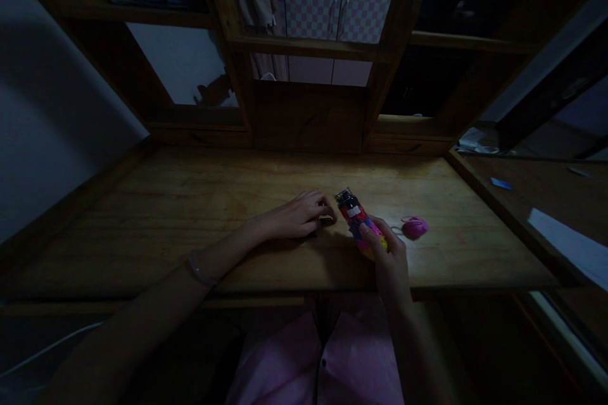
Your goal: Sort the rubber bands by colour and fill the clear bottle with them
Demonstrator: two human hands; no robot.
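My right hand (387, 253) is wrapped around a brightly printed, bottle-shaped object (360, 223) in red, blue, pink and yellow. Its upper end is black with a clear or metallic top, tilted up and to the left, above the wooden desk (213, 183). To its left, my left hand (306, 214) rests low over the desktop with curled fingers. A small dark thing (327, 221) shows at those fingertips; it is too dim to name. Just right of my right hand lies a small pink item (415, 228) with a thin loop or cord.
A wooden shelf unit with drawers (408, 147) rises along the desk's back edge. On the lower surface at right lie white paper (567, 240) and a small blue card-like thing (501, 183). A white wall (52, 95) borders the left side. The room is dim.
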